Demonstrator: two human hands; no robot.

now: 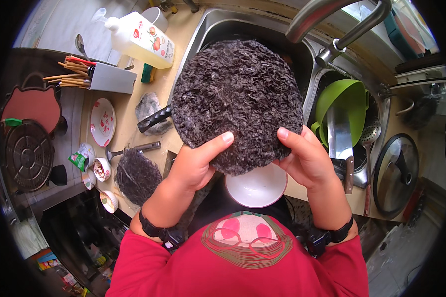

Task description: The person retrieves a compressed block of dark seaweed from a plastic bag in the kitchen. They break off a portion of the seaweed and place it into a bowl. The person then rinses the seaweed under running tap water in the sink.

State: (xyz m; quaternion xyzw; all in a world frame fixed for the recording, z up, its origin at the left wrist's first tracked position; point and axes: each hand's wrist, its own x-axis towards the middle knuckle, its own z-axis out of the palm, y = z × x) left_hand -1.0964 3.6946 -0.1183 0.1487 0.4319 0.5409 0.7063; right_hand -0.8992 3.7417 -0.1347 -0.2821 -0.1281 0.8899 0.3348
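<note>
A large round sheet of dried seaweed spans the middle of the view, dark and crinkled. My left hand grips its near left edge, thumb on top and fingers underneath. At the near right edge my right hand pinches it in the same way. The sheet covers much of the steel sink basin behind it. Partly under its near edge is a white bowl. To the left, a smaller dark piece of seaweed, seemingly in clear plastic, lies on the counter.
A soap pump bottle, chopstick holder, oval plate and small bowls stand left. A black handle juts from beneath the sheet. Right are a green basin, a cleaver, a skimmer and a lid; a faucet overhangs.
</note>
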